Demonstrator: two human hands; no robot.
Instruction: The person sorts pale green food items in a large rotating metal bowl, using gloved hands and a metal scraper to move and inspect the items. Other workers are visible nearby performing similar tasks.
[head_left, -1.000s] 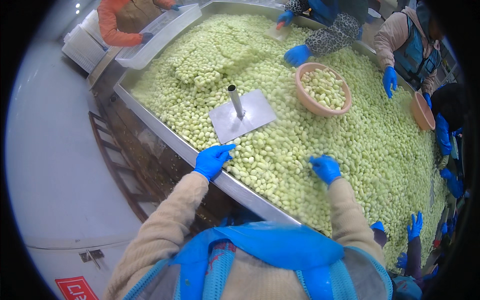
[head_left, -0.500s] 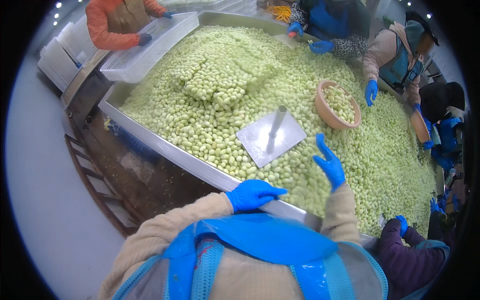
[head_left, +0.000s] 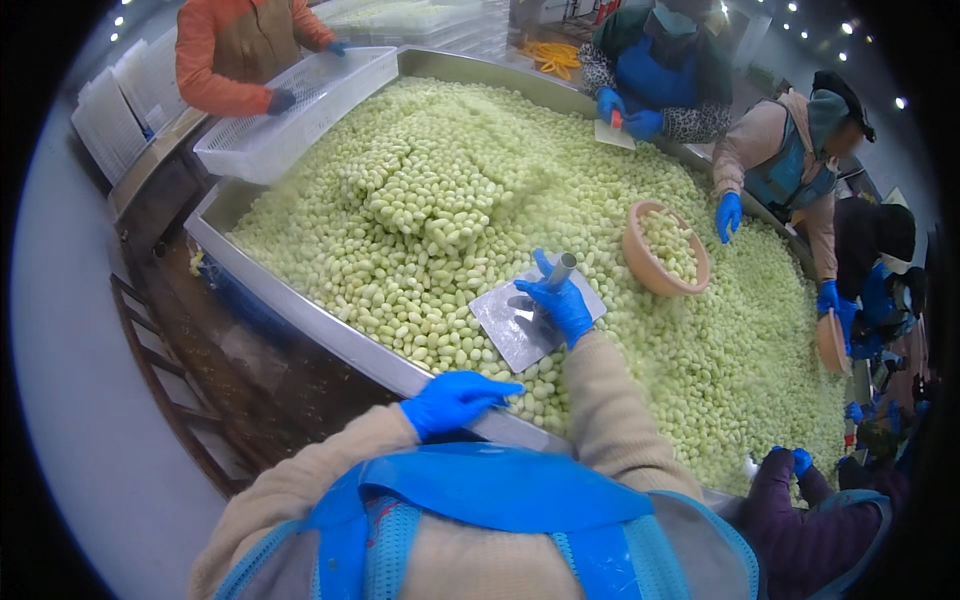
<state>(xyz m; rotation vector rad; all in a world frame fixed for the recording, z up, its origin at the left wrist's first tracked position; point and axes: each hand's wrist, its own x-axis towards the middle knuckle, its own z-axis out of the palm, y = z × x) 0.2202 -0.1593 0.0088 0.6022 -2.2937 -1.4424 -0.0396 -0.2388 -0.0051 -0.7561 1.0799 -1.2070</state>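
Observation:
My left hand (head_left: 450, 404), in a blue glove, lies on the metal rim of the large tray (head_left: 345, 340), its fingers stretched to the right over the edge. Beyond it, my right hand (head_left: 562, 308), also blue-gloved, is at the upright round handle (head_left: 564, 264) of a flat metal scraper plate (head_left: 513, 338). The right thumb and fingers are spread, and they hide the lower part of the handle. The plate lies on a broad heap of pale green, oval fruits or beans (head_left: 420, 200); I cannot tell their exact kind.
An orange bowl (head_left: 640, 262) of the same pieces sits on the heap at right. A person at far left holds a white crate (head_left: 240, 150). Across the tray, a gloved person has a white scraper (head_left: 613, 134). More people work along the right side. A dark ladder-like frame (head_left: 175, 380) stands at left.
My right hand has moved left and away from me, from over the heap to the scraper's handle. My left hand has shifted slightly left along the rim. The whole view has tilted a little.

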